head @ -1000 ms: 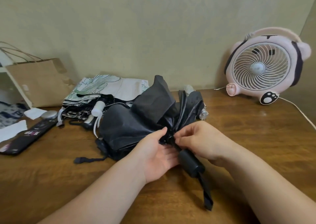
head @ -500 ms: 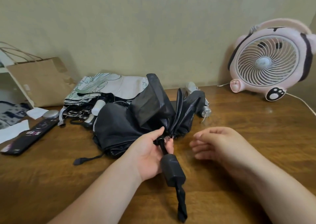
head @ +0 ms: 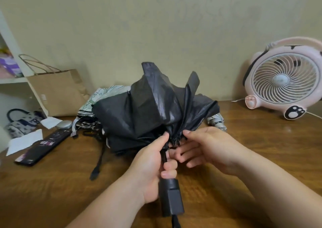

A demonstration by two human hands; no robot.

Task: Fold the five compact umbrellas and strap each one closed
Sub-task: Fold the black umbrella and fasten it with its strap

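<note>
A black compact umbrella [head: 148, 109] is held up over the wooden table [head: 52, 184], its canopy loose and crumpled. My left hand [head: 153, 165] is closed around its shaft just above the square black handle [head: 171, 196]. My right hand [head: 205, 147] is at the base of the canopy, fingers curled against the rib tips. A closing strap [head: 97, 165] dangles from the canopy to the table. Behind lie a white printed umbrella [head: 102, 93], a dark patterned one [head: 87, 123], and a silver-tipped one [head: 217, 121], mostly hidden.
A pink desk fan [head: 285, 81] stands at the back right, its cord running off right. At the left are a brown paper bag [head: 57, 92], a black flat case [head: 43, 147], a small silver disc [head: 64, 124], white papers [head: 24, 141] and a white shelf.
My left hand has lifted the umbrella and tilted its canopy up. My right hand, which let go half a second ago, has come back to the canopy's base.
</note>
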